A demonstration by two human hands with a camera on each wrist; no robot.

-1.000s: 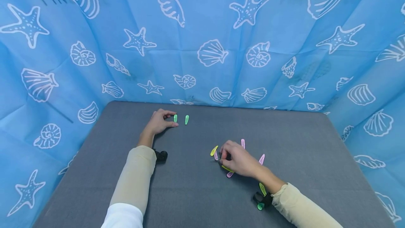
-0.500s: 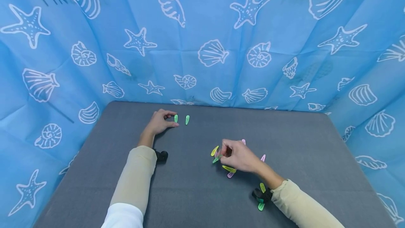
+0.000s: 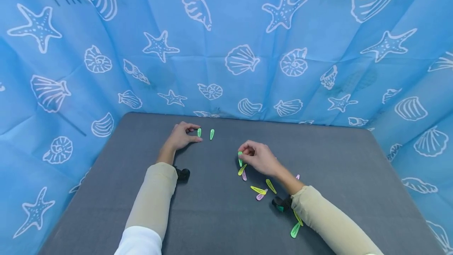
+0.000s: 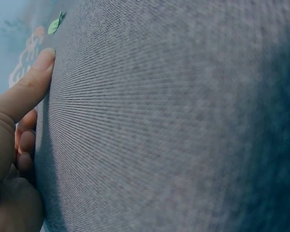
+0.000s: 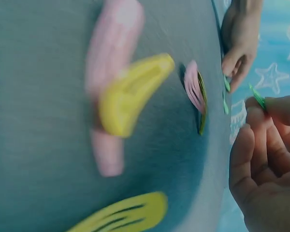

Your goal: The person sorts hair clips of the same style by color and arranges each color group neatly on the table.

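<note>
At the table's far left, my left hand [image 3: 181, 136] has its forefinger and thumb at the two ends of a green hair clip [image 3: 199, 132] on the tabletop. A second green hair clip [image 3: 212, 134] lies just right of it. My right hand [image 3: 261, 159] pinches another green hair clip [image 3: 240, 159] between thumb and forefinger, as the right wrist view confirms [image 5: 259, 99]. Just below that hand lie a yellow hair clip [image 3: 242, 169] and a pink one [image 3: 244, 175]. The left wrist view shows the left thumb [image 4: 31, 84]; its clip is hidden there.
Yellow clips [image 3: 270, 185] and a pink clip [image 3: 261, 196] lie near the right forearm. A green clip [image 3: 295, 230] is nearer the front, partly beside the sleeve. The grey table [image 3: 212, 215] backs onto a blue shell-print curtain [image 3: 226, 30].
The right hand has picked up a green hair clip from the scattered group and moved it away from the body, uncovering yellow clips. The left hand has stayed at its clip.
</note>
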